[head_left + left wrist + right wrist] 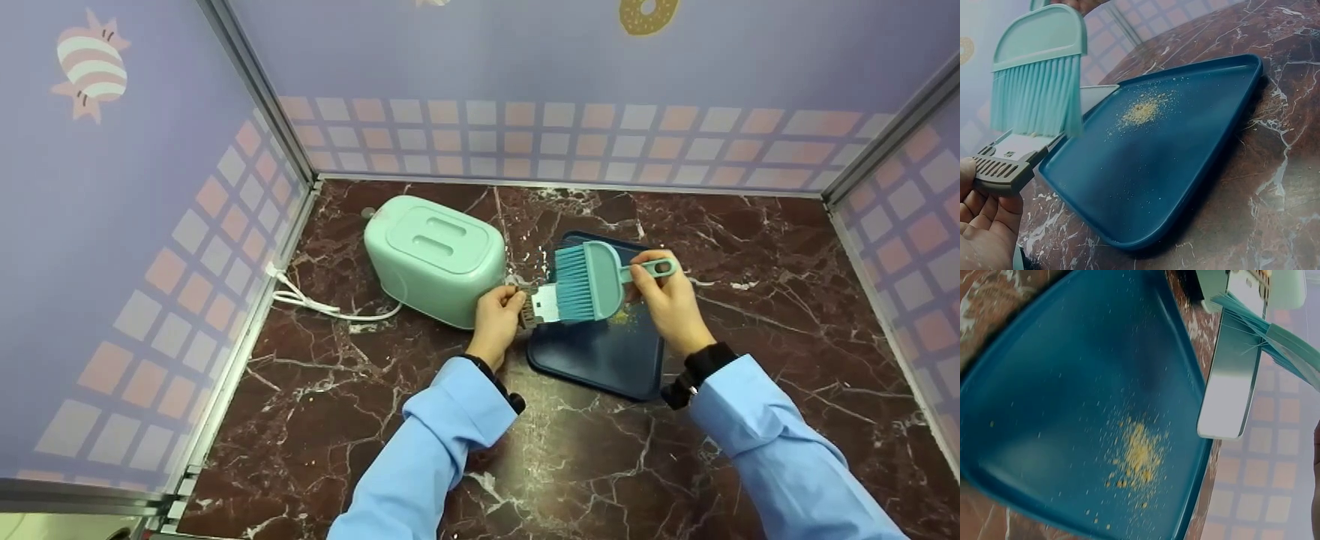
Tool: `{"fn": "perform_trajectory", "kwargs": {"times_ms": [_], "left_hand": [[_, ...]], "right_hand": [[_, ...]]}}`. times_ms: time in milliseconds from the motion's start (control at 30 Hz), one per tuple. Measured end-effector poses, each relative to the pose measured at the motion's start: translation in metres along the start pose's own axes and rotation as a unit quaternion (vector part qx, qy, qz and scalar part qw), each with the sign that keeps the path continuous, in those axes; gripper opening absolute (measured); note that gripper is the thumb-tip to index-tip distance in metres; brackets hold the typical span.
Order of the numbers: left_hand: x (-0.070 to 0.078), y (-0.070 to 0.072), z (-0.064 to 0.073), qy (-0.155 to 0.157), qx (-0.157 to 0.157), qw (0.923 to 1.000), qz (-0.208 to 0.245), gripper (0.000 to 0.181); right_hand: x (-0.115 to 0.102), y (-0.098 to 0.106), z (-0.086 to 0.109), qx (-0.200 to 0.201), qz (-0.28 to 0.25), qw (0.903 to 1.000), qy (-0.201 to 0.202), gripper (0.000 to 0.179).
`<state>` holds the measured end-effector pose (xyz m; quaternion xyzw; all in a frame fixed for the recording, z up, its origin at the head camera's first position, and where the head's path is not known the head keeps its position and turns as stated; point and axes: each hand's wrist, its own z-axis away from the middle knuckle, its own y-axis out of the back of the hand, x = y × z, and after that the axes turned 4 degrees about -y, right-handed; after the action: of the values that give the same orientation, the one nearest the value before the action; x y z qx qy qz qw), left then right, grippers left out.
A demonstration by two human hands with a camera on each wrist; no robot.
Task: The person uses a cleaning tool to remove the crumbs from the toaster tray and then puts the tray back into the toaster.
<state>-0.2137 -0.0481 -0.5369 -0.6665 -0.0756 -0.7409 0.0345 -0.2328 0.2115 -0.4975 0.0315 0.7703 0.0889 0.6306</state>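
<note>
Head view: left hand [496,315] pinches grey end of crumb tray [541,304], held over left edge of dark blue tray [600,360] on marble tabletop [600,465]. Right hand [670,300] grips handle of teal brush [589,281], bristles on crumb tray. Mint toaster [433,259] just left, white cord [315,304] trailing toward wall.

Left wrist view: left hand [982,225] fingers curled round crumb tray [1008,160]; brush [1039,84] bristles resting on it; yellow crumbs [1143,109] on dark blue tray [1185,169].

Right wrist view: crumb tray [1233,382] juts over dark blue tray [1044,410] rim; crumbs [1134,455] piled below; brush [1280,337] bristles across it; right hand barely visible.
</note>
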Motion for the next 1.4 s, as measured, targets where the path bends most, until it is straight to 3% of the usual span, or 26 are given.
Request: {"fn": "perform_trajectory", "kwargs": {"times_ms": [367,733,1400], "left_hand": [[-0.002,0.005,0.001,0.002,-0.005,1.0000,0.001,0.022],[-0.001,0.005,0.002,-0.008,0.015,0.9995,-0.027,0.019],[0.001,0.006,0.005,0.001,0.021,0.9995,-0.025,0.017]], "right_hand": [[-0.020,0.020,0.009,0.013,0.015,0.9995,-0.024,0.024],[-0.020,0.036,0.013,0.024,0.110,0.9937,-0.002,0.027],[-0.024,0.037,0.016,0.063,0.128,0.9897,0.010,0.026]]}}
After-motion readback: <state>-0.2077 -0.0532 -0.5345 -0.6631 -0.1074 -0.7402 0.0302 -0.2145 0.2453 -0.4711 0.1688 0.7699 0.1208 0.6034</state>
